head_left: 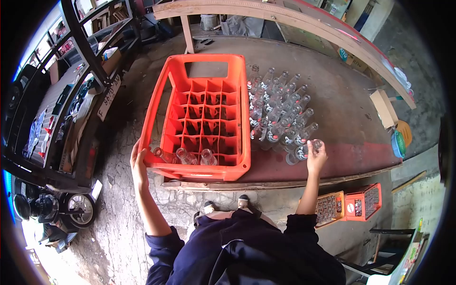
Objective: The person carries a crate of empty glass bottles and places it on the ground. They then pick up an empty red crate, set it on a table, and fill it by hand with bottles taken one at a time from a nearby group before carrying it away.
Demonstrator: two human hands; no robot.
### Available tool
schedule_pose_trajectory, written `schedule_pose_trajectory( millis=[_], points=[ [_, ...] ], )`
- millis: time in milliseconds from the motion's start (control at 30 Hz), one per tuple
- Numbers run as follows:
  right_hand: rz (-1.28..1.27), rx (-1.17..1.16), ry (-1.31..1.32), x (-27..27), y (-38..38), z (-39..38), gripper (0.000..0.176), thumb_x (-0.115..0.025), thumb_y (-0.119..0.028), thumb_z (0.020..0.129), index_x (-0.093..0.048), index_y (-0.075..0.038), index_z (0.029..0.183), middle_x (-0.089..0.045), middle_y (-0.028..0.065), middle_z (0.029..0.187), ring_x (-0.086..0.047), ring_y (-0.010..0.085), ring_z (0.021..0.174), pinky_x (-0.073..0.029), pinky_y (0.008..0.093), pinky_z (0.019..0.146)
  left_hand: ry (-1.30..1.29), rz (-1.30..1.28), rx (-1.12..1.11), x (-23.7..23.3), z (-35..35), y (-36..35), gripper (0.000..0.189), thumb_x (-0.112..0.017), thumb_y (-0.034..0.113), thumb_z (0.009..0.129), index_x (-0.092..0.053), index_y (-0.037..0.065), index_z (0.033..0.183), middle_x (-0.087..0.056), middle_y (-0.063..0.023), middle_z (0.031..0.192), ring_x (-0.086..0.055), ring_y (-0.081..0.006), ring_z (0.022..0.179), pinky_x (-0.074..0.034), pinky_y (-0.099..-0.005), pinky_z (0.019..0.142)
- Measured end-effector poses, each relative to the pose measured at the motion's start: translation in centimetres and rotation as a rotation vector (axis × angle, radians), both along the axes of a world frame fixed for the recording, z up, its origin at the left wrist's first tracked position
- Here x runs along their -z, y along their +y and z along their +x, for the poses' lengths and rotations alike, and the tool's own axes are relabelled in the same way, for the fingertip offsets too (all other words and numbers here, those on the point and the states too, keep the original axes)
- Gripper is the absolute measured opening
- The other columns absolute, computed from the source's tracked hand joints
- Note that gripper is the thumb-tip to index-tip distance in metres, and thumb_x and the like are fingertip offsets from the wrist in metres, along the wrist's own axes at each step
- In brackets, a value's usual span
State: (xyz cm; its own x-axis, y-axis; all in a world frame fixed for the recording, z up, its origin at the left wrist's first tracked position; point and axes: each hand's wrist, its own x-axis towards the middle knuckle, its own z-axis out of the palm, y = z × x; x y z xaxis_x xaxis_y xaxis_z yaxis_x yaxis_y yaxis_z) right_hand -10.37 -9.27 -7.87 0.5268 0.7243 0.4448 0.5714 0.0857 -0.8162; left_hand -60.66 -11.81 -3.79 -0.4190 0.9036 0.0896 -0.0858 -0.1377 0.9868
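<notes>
A red plastic bottle crate (197,172) with a grid of compartments sits on the table. Three clear glass bottles (208,157) stand in its front row; the other compartments look dark inside. My left hand (139,161) grips the crate's left side near the front corner. To the crate's right, several clear glass bottles with white lettering (280,107) stand close together. At the front of that group, my right hand (316,156) is closed round the neck of a glass bottle (301,152), which leans to one side.
The brown table (349,111) has a wooden front edge just before me and a wooden rail (285,14) behind. Two more crates, one orange (330,209) and one red (363,203), stand on the floor at right. A motorbike (57,209) and a truck bed (71,95) are at left.
</notes>
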Motion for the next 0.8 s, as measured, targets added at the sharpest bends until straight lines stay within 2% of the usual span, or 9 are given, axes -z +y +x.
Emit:
schedule_pose_trajectory(
  millis=[167,233,300,367,433,533,600,667,800],
  points=[
    [-0.101,-0.032,-0.028,-6.9,-3.7,-2.2,0.023,-0.061,-0.02,0.08,-0.054,-0.001,0.092,-0.058,0.0052,0.073,-0.055,0.0092,0.059,-0.046,0.0226,0.042,0.011,0.003,-0.015,-0.2,0.3,-0.1,0.039,-0.049,0.012,0.078,-0.049,0.002,0.115,-0.056,-0.0071,0.104,-0.051,-0.0134,0.09,-0.039,-0.0252,0.081],
    [-0.095,-0.099,0.051,-11.6,-5.3,-3.3,0.018,-0.058,-0.017,0.082,-0.053,-0.002,0.091,-0.056,0.0042,0.074,-0.054,0.0093,0.062,-0.047,0.0233,0.049,-0.013,0.004,-0.019,0.2,0.1,0.0,0.038,-0.049,0.012,0.078,-0.05,0.002,0.115,-0.056,-0.0071,0.104,-0.051,-0.0133,0.089,-0.039,-0.0252,0.081],
    [0.185,-0.314,0.021,-14.9,-6.0,-3.3,0.017,-0.05,-0.018,0.086,-0.051,-0.001,0.09,-0.054,0.007,0.077,-0.054,0.0119,0.07,-0.047,0.0254,0.061,-0.008,0.0,-0.03,-0.4,0.5,0.0,0.038,-0.049,0.012,0.078,-0.05,0.002,0.115,-0.056,-0.0074,0.104,-0.051,-0.0136,0.089,-0.039,-0.0255,0.081],
    [0.331,-0.585,-0.002,-18.7,-6.9,-3.4,0.026,-0.042,-0.023,0.088,-0.048,0.002,0.091,-0.052,0.0119,0.083,-0.054,0.0186,0.079,-0.045,0.0286,0.071,0.0,0.014,-0.029,-0.3,0.5,0.0,0.038,-0.049,0.012,0.078,-0.05,0.002,0.115,-0.056,-0.0077,0.104,-0.051,-0.0139,0.089,-0.039,-0.0257,0.082],
    [0.586,-0.754,0.174,-21.2,-6.5,-5.7,0.035,-0.037,-0.028,0.089,-0.045,0.005,0.094,-0.051,0.0163,0.087,-0.055,0.025,0.081,-0.046,0.0305,0.07,-0.017,0.01,-0.033,-0.2,0.5,0.0,0.038,-0.049,0.011,0.078,-0.05,0.002,0.115,-0.056,-0.0077,0.103,-0.051,-0.0139,0.089,-0.038,-0.0259,0.083],
    [0.62,-1.07,0.12,-23.3,-4.1,-9.9,0.043,-0.037,-0.035,0.09,-0.04,0.004,0.107,-0.049,0.0169,0.097,-0.054,0.0267,0.092,-0.044,0.0355,0.079,-0.029,0.002,-0.025,-0.2,0.5,-0.1,0.038,-0.048,0.01,0.079,-0.049,0.002,0.116,-0.056,-0.0069,0.102,-0.051,-0.0133,0.089,-0.038,-0.0254,0.083],
    [0.521,-0.934,0.06,-23.2,-2.4,-13.7,0.036,-0.048,-0.029,0.084,-0.046,0.003,0.1,-0.054,0.0167,0.09,-0.057,0.0258,0.085,-0.047,0.0339,0.073,-0.031,0.008,-0.023,-0.1,0.4,-0.1,0.038,-0.048,0.01,0.079,-0.049,0.001,0.116,-0.056,-0.0068,0.102,-0.051,-0.0131,0.088,-0.038,-0.0251,0.082],
    [0.415,-0.999,0.156,-22.0,-0.7,-17.6,0.023,-0.057,-0.011,0.079,-0.049,-0.001,0.098,-0.057,0.0105,0.087,-0.057,0.0176,0.08,-0.045,0.0301,0.073,-0.037,0.016,-0.016,-0.2,0.5,-0.1,0.038,-0.047,0.009,0.079,-0.048,0.001,0.116,-0.055,-0.0069,0.101,-0.05,-0.0126,0.088,-0.038,-0.0246,0.081],
    [0.073,-1.106,-0.082,-18.4,1.7,-20.5,0.018,-0.063,-0.014,0.077,-0.053,-0.002,0.087,-0.06,0.005,0.074,-0.059,0.0119,0.07,-0.046,0.0257,0.067,-0.009,-0.006,-0.022,-0.9,0.8,-0.3,0.037,-0.046,0.009,0.079,-0.049,0.0,0.115,-0.055,-0.0067,0.101,-0.049,-0.0119,0.087,-0.038,-0.0239,0.079]
  ],
)
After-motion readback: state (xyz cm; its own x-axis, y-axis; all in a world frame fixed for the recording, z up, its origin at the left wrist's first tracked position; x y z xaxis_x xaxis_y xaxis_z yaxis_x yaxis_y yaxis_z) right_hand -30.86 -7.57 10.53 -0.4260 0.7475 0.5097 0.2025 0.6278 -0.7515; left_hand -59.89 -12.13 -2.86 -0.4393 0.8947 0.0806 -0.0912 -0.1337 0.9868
